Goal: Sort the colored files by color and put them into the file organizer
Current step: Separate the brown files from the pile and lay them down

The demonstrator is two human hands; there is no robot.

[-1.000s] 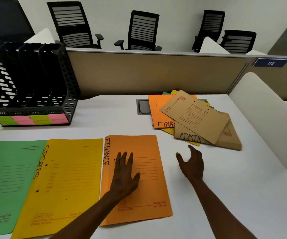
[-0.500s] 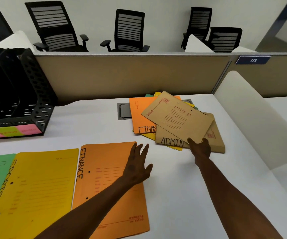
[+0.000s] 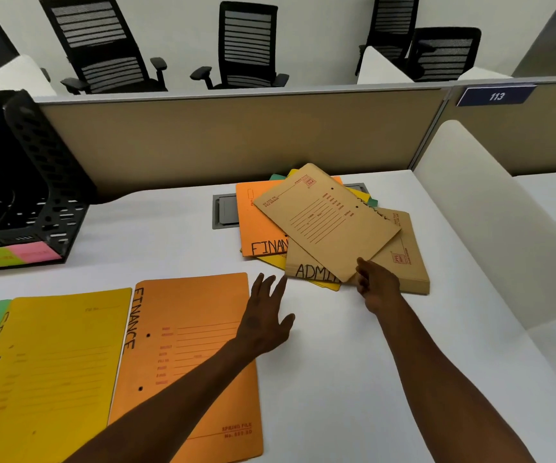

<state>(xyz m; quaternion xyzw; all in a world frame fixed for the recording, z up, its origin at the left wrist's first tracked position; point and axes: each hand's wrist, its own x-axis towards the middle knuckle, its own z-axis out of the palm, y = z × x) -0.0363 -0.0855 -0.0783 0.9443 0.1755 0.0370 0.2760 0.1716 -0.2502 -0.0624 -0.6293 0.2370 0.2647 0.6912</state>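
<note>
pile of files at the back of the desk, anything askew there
Yes. The top brown paper file lies rotated across the heap, near corner pinched by the right hand. Orange, yellow and green files fan out unevenly beneath it.

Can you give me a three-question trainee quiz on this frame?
1. True or false: the right hand pinches the top brown file.
2. Which word is on the orange file beside the yellow file? A) ADMIN B) FINANCE C) SPORTS
3. Fill in: the left hand is ____, holding nothing.

Key: 1 true; 2 B; 3 open.
</note>
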